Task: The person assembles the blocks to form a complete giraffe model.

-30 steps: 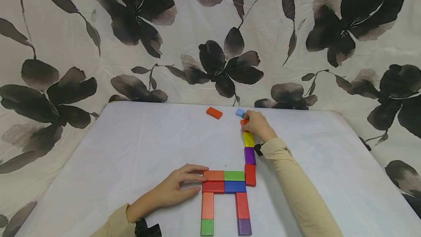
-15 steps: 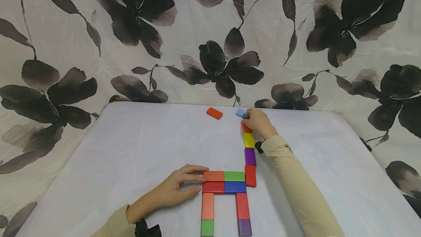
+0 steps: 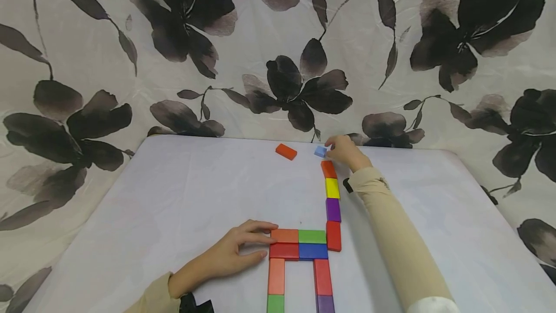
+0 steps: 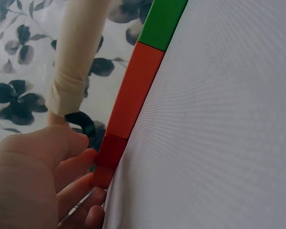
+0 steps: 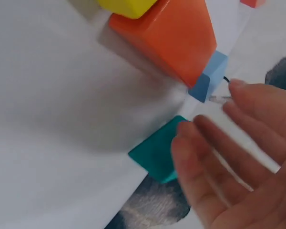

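My left hand (image 3: pixel 232 252) rests at the left end of a block pattern, fingertips touching the orange block (image 3: pixel 284 235) and close to the red block (image 3: pixel 284 251) below it. Its fingers are extended, and the left wrist view shows them along the blocks' edge. At the far table edge is my right hand (image 3: pixel 347 152), its fingers loosely extended beside a teal block (image 5: pixel 156 149). One finger appears to touch that block's side. The head view hides the teal block behind the hand. A small light blue block (image 3: pixel 320 151) lies just left of the hand.
A column of red, purple (image 3: pixel 333 210), yellow (image 3: pixel 332 188) and orange-red (image 3: pixel 328 169) blocks runs up the white table (image 3: pixel 208 187). Two legs of blocks, including a salmon one (image 3: pixel 276 277), extend downward. A loose orange block (image 3: pixel 286 151) lies near the far edge, before the floral cloth (image 3: pixel 286 86).
My right hand has moved slightly up and right, away from the column's top orange-red block, and the teal block has gone from sight in the head view. My left hand stays put.
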The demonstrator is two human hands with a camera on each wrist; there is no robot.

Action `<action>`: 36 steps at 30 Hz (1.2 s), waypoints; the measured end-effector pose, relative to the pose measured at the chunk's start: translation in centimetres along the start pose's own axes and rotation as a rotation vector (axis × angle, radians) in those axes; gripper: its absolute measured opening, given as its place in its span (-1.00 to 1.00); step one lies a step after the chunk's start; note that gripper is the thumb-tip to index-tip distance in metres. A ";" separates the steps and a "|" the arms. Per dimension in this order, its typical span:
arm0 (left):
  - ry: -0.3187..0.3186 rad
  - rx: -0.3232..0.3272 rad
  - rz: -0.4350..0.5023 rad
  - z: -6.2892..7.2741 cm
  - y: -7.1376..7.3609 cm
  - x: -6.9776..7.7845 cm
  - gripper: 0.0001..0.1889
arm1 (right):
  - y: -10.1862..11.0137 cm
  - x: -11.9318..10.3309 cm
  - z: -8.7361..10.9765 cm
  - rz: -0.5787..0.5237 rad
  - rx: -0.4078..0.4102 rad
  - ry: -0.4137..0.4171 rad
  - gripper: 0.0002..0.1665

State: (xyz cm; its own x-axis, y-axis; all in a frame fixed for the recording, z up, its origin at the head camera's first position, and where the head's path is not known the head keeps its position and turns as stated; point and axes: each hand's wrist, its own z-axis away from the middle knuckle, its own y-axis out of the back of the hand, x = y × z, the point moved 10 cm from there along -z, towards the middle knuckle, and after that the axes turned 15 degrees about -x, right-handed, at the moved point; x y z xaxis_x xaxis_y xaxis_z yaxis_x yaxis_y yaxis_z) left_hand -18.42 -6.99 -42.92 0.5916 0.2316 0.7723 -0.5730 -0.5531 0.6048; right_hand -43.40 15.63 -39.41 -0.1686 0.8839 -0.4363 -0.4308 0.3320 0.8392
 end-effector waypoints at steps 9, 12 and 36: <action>-0.013 0.001 -0.013 -0.1 0.0 0.2 -0.69 | -1.1 -1.1 -1.8 0.001 -0.051 0.065 -0.67; -0.016 0.003 -0.019 -0.1 0.0 0.2 -0.69 | -0.9 -0.7 -1.7 0.008 -0.034 0.072 -0.70; -0.039 0.008 -0.034 0.0 0.1 0.4 -0.71 | -0.4 -0.8 -1.1 0.009 0.006 0.216 -0.77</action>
State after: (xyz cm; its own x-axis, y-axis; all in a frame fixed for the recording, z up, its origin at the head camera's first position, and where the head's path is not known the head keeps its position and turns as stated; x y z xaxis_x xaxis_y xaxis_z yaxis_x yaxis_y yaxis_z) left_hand -18.27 -6.91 -42.61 0.6325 0.2188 0.7430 -0.5480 -0.5515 0.6289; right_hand -44.07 14.46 -39.77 -0.3589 0.7961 -0.4873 -0.4232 0.3266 0.8451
